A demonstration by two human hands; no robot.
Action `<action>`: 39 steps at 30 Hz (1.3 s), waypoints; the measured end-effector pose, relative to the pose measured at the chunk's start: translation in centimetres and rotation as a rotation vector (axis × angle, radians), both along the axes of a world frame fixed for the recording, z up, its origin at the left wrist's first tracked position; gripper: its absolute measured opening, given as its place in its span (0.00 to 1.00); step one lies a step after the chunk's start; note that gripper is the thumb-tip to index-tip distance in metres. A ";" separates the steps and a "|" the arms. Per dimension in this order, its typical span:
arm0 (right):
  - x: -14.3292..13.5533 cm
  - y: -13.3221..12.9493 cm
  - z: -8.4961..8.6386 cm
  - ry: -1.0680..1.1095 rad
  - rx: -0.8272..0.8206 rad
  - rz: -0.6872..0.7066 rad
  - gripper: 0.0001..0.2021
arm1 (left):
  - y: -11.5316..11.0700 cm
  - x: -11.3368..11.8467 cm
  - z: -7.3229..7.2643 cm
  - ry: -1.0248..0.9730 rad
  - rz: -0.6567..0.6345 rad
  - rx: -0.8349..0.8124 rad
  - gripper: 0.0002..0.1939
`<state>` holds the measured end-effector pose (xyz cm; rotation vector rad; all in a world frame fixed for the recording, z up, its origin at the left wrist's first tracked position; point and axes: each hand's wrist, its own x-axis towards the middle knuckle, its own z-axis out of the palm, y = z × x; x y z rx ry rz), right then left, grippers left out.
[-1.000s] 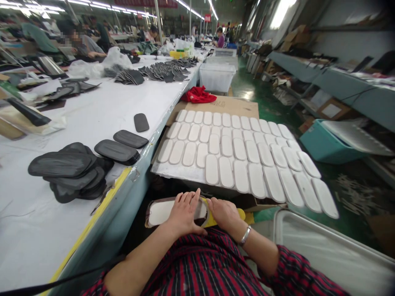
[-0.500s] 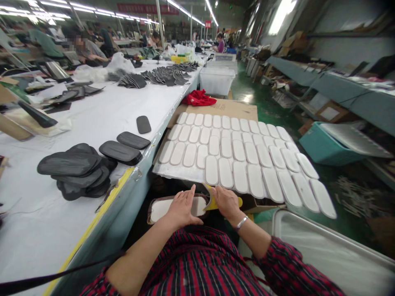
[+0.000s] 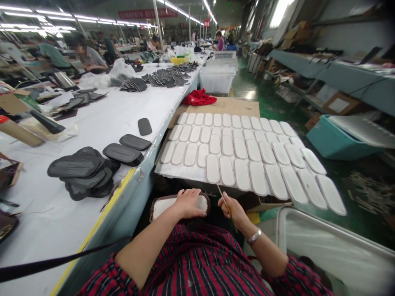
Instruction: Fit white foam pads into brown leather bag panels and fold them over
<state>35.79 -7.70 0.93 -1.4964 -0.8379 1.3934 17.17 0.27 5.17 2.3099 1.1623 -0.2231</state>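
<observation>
Left grip (image 3: 189, 204) clasps brown-rimmed white oblong piece (image 3: 163, 206) before red-and-black striped shirt (image 3: 203, 263); right grip (image 3: 233, 210) clenched round thin yellow tool (image 3: 227, 206). Teal plastic tub (image 3: 330, 142): pale flat sheet (image 3: 364, 129) across top, contents hidden.

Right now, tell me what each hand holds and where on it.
The right hand grips a slim tool by its yellowish lower part. The left hand lies across the right end of a brown-edged white piece; gripping or pressing, unclear.
</observation>
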 end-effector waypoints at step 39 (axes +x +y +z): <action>-3.5 6.2 4.9 0.661 0.381 -0.186 0.15 | 0.0 -3.1 -0.1 -0.203 -0.105 -0.016 0.50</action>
